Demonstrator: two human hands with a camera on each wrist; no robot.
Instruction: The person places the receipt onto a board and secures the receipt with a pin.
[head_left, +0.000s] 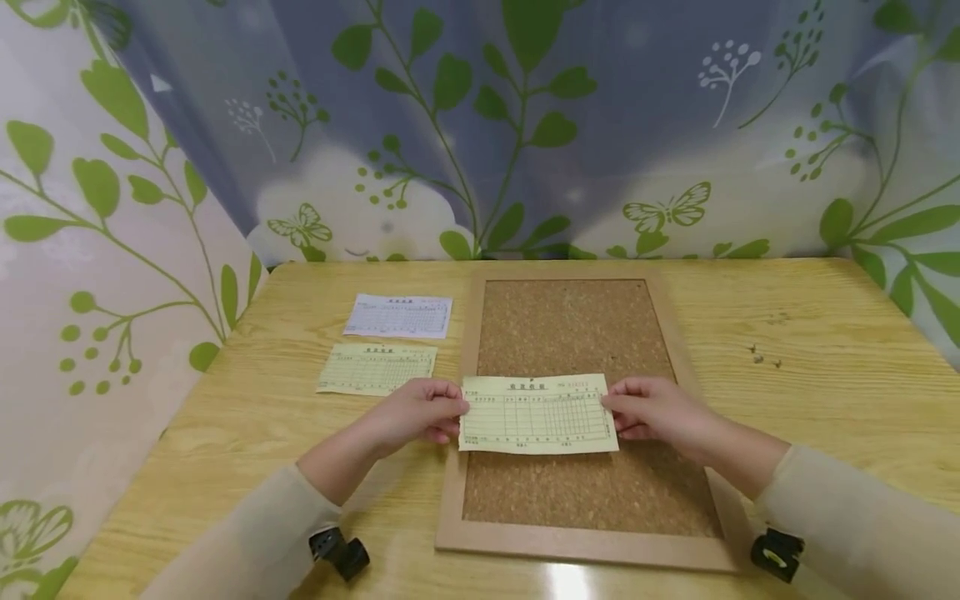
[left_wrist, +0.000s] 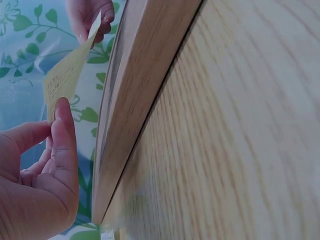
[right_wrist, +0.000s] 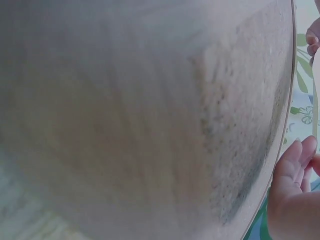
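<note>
Both hands hold a pale yellow printed receipt slip (head_left: 536,417) stretched between them above the cork board (head_left: 585,492). My left hand (head_left: 420,410) pinches its left edge between thumb and fingers; the left wrist view shows that grip on the slip (left_wrist: 67,77) from the side. At the opposite edge my right hand (head_left: 660,412) pinches with thumb and forefinger. In the right wrist view the right hand (right_wrist: 295,195) shows at the right border, with only a sliver of paper. The board has a light wooden frame (head_left: 585,542) and lies flat on the table.
Left of the board lie a white slip (head_left: 398,316) and another yellow slip (head_left: 377,368), one below the other. Several small dark pins (head_left: 757,358) lie on the wooden table (head_left: 825,400) to the right. A leaf-patterned curtain (head_left: 480,125) hangs behind the table.
</note>
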